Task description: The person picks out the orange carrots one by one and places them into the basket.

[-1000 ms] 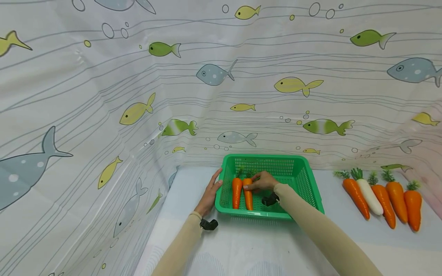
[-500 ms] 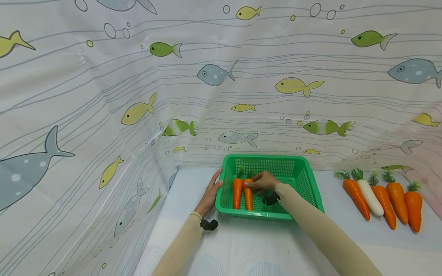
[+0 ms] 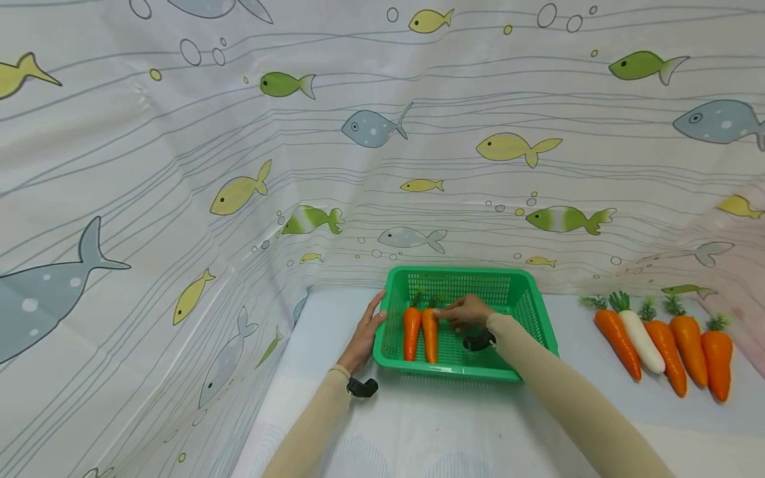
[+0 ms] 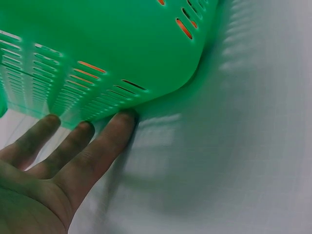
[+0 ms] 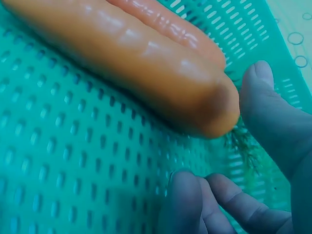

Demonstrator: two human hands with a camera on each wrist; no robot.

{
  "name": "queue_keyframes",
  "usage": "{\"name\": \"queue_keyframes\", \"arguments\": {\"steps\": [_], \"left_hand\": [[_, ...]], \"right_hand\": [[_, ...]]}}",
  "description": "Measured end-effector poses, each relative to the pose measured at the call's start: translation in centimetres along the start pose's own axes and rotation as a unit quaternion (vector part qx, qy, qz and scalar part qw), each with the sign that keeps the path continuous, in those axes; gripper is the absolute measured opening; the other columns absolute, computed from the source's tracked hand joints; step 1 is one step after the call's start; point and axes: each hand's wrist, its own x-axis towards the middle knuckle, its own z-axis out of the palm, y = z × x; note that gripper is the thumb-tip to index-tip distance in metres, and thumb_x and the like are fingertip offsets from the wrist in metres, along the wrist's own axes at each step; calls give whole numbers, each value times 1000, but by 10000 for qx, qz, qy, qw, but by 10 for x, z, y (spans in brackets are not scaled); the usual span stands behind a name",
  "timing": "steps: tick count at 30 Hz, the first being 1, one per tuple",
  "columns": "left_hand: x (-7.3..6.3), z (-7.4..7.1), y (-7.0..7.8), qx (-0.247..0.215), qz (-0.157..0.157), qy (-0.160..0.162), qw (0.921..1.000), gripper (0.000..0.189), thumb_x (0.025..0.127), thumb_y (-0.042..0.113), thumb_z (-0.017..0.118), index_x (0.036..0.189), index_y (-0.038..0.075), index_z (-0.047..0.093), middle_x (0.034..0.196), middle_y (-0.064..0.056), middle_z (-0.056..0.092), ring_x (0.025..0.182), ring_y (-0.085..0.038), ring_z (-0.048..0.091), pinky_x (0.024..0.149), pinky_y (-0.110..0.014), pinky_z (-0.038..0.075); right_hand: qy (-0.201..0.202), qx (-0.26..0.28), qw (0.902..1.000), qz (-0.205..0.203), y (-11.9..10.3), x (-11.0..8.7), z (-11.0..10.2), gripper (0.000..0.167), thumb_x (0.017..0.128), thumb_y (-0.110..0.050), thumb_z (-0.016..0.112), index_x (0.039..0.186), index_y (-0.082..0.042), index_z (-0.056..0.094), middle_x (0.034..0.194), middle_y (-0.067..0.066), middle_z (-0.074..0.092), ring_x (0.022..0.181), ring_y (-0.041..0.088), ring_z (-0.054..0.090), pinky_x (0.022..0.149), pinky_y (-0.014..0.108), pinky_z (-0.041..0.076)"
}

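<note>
A green plastic basket (image 3: 454, 372) with slotted walls stands on the table, two orange carrots (image 3: 412, 334) lying side by side at its left. Against the outside of its left wall rests my left hand (image 3: 361, 338), fingers extended; the left wrist view shows the fingertips at the wall's lower part. My right hand (image 3: 469, 312) is inside the basket, just right of the second carrot (image 3: 430, 337). In the right wrist view the thumb (image 5: 265, 102) is by that carrot's leafy end and the other fingers (image 5: 187, 200) are bent loosely, apart from the carrot, with nothing between them.
Right of the basket, several orange carrots (image 3: 692, 348) and a white radish (image 3: 641, 342) with green tops lie in a row on the table. A fish-patterned sheet (image 3: 454, 219) rises behind and at the left.
My right hand has let go of the second carrot and drawn slightly right. That carrot stays in place beside the first one. The left hand has not moved.
</note>
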Motion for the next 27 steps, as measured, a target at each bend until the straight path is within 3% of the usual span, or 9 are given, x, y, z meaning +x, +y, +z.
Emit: {"name": "queue_keyframes", "arguments": {"steps": [6, 13, 21, 27], "left_hand": [[2, 1, 0, 12, 34, -7, 10000, 59, 111, 51, 46, 167, 46, 26, 179, -1, 12, 162, -35, 18, 127, -66, 19], [4, 0, 1, 23, 36, 60, 10000, 58, 111, 52, 47, 166, 48, 27, 179, 1, 13, 163, -34, 17, 128, -66, 18], [4, 0, 0, 76, 11, 49, 10000, 60, 111, 50, 46, 167, 45, 26, 180, 0, 12, 164, -35, 14, 128, -68, 15], [5, 3, -2, 73, 24, 30, 10000, 59, 111, 51, 46, 167, 46, 26, 179, 0, 13, 162, -34, 18, 127, -66, 19]], "right_hand": [[-41, -131, 9999, 34, -2, -15, -25, 68, 101, -48, 71, 140, 8, 64, 133, 30, 69, 113, 37, 74, 86, 43, 64], [-8, -202, 9998, 0, 1, -27, -66, 74, 106, -49, 62, 149, 10, 52, 141, 32, 63, 122, 41, 70, 93, 45, 63], [-54, 50, 9993, -378, 2, -51, -112, 72, 110, -46, 55, 153, 11, 46, 149, 35, 55, 133, 46, 62, 100, 47, 60], [366, -9, 9981, -499, 4, -70, -141, 67, 111, -44, 55, 151, 9, 48, 150, 33, 55, 131, 41, 64, 98, 43, 60]]}}
